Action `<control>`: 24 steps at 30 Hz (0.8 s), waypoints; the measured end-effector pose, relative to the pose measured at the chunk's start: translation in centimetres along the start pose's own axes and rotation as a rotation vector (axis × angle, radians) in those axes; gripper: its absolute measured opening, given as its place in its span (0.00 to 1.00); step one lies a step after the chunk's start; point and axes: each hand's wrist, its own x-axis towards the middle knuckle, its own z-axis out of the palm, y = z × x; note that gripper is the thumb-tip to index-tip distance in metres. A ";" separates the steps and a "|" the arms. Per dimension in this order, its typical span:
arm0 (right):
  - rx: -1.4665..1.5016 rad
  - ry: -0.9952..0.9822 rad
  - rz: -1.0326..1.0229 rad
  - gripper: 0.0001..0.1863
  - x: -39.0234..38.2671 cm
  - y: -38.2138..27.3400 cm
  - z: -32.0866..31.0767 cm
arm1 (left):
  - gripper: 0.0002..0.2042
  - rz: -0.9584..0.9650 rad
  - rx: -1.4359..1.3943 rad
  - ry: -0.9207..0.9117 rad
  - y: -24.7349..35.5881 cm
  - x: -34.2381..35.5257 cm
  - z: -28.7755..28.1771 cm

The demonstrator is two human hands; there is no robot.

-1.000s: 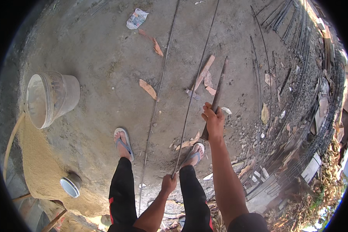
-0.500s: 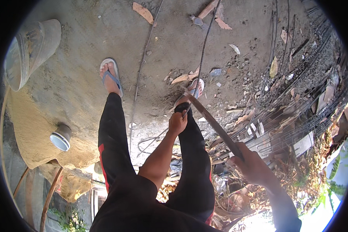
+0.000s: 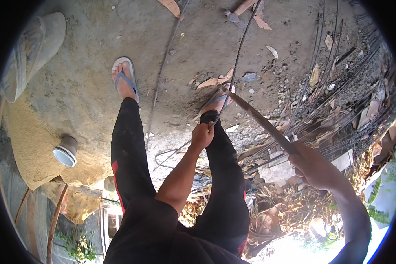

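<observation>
My left hand (image 3: 203, 135) is closed on a long thin ribbed steel bar (image 3: 239, 53) in front of my right shin. My right hand (image 3: 311, 166) grips a thicker, rusty metal bar (image 3: 262, 119), whose narrow far end crosses the thin bar just above my sandalled right foot (image 3: 213, 103). Whether the two bars touch is hard to tell. A second long thin bar (image 3: 167, 53) lies on the dusty concrete between my feet. Pale wood scraps (image 3: 209, 82) lie beside the right foot.
A translucent plastic bucket (image 3: 35, 53) stands at the upper left, a small pail (image 3: 65, 152) sits on sand (image 3: 26, 154) below it, and bundles of steel bars (image 3: 330, 88) with debris cover the right side. Dry leaves (image 3: 281, 211) and green plants lie toward the lower right.
My right hand has moved down and rightward, tilting the thick bar so its tip now crosses the thin bar. My left hand has shifted upward in view as the camera view tipped toward my body.
</observation>
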 end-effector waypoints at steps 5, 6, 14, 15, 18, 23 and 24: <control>0.098 -0.130 0.080 0.11 -0.9 -2.6 -1.5 | 0.29 -0.046 -0.025 -0.053 -0.1 0.4 -0.7; 0.039 -0.108 0.114 0.12 -0.9 -3.2 -0.9 | 0.29 -0.067 -0.033 -0.067 -0.2 0.5 -1.0; 0.274 -0.103 0.384 0.14 -0.1 -10.3 -2.4 | 0.30 -0.076 -0.007 -0.114 -1.5 1.3 -3.2; 0.264 -0.109 0.403 0.14 0.4 -10.6 -2.7 | 0.30 -0.106 -0.016 -0.121 -1.9 1.5 -3.5; 0.018 -0.042 0.122 0.10 2.2 -9.8 1.7 | 0.28 -0.146 -0.055 -0.076 -3.7 3.0 -4.4; 0.378 -0.056 0.049 0.09 5.3 -7.8 4.9 | 0.28 -0.275 0.019 0.027 -6.3 5.2 -5.6; 0.440 -0.061 -0.022 0.09 5.6 -8.0 4.4 | 0.28 -0.304 0.029 0.022 -6.4 5.7 -5.2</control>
